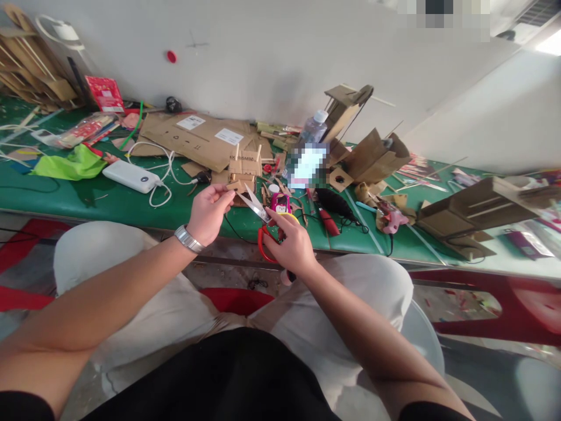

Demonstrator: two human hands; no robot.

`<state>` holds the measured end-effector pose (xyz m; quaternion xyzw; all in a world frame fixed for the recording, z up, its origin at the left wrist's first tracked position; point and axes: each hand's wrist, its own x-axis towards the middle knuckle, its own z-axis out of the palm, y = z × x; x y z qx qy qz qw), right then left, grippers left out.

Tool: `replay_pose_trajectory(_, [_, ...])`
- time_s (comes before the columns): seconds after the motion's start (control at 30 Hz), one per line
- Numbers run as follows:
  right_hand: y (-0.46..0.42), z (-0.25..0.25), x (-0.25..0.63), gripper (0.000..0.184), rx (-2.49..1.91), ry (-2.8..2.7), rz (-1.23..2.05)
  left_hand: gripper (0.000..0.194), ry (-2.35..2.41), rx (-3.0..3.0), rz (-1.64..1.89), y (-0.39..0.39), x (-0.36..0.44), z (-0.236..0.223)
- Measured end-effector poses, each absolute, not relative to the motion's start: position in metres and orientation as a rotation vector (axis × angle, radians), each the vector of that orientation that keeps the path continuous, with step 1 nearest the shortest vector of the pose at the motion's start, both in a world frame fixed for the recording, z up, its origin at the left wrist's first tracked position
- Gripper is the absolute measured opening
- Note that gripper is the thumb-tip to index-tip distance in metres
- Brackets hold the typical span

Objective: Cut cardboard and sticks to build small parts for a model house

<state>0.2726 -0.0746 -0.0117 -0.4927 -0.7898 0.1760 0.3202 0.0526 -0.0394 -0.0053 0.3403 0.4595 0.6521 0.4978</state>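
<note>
My right hand [294, 242] is closed around the handles of a pair of scissors [258, 206] with red and yellow grips. Its blades stand apart and point up and left. Pinched in my left hand [209, 213] is a small piece of cardboard [236, 186], close to the blade tips; whether a blade touches it I cannot tell. Just behind my hands, a small cardboard build [245, 166] with two upright sticks stands on the green table [193, 204]. Beyond the scissors sits a pink bottle [280, 202] with a white cap.
A white power bank [132, 176] with a cable lies at the left, beside green cloth [72, 164]. Flattened cardboard [197, 140] rests behind. Rightward are a water bottle [313, 130], a lit phone [308, 166], a red-handled tool [328, 222], a pink glue gun [392, 217] and cardboard structures [477, 210].
</note>
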Motion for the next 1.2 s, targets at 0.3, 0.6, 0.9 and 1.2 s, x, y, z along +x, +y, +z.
replay_pose_trajectory(0.3, [-0.074, -0.012, 0.273, 0.062, -1.313, -2.078, 0.463, 0.025, 1.114, 0.902, 1.596, -0.036, 0.051, -0.013])
replay_pose_trajectory(0.6, [-0.077, -0.012, 0.273, 0.062, -1.32, -2.077, 0.465, 0.028, 1.203, 1.191, 1.626, -0.036, 0.047, -0.021])
replay_pose_trajectory(0.9, [-0.078, -0.011, 0.272, 0.061, -1.295, -2.068, 0.484, 0.027, 1.262, 1.513, 1.697, -0.033, 0.044, -0.025])
replay_pose_trajectory(1.2, [-0.082, -0.007, 0.271, 0.058, -1.272, -2.073, 0.522, 0.018, 1.323, 1.884, 1.755, -0.038, 0.041, -0.013])
